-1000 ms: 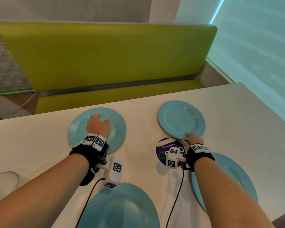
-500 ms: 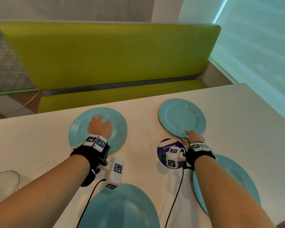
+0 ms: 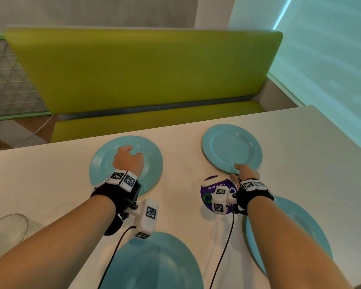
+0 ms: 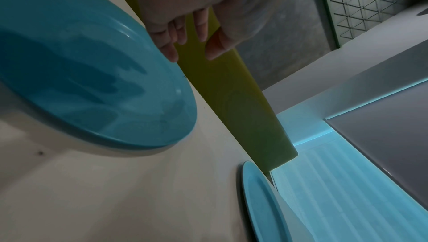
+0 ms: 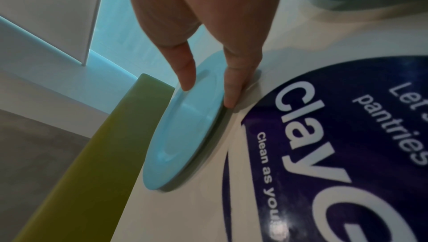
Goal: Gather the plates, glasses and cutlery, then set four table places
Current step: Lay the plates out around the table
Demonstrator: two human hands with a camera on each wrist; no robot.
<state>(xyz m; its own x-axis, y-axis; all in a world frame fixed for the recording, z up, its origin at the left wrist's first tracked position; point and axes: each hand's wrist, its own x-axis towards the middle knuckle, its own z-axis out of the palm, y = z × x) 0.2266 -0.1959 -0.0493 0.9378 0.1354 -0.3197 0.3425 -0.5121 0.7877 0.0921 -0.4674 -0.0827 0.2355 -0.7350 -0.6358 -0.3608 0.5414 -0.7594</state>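
Four light blue plates lie on the white table (image 3: 300, 142). My left hand (image 3: 128, 159) hovers over the far left plate (image 3: 150, 161) with its fingers loosely curled and nothing in them. In the left wrist view the fingertips (image 4: 171, 55) hang near the far rim of this plate (image 4: 92, 81). My right hand (image 3: 244, 172) pinches the near rim of the far right plate (image 3: 231, 149), which lies flat. In the right wrist view, one finger of that hand (image 5: 208, 92) rests on top of the plate (image 5: 185, 136) and another at its edge. Two more plates (image 3: 154, 263) (image 3: 300, 226) sit near me.
A clear glass vessel (image 3: 6, 232) stands at the table's near left. A round purple sticker (image 3: 208, 190) marks the table between the plates, under my right wrist. A green bench (image 3: 144, 69) runs behind the far edge. A pale wall closes the right side.
Both hands stay at their plates. The head view has shifted slightly; nothing else has visibly moved.
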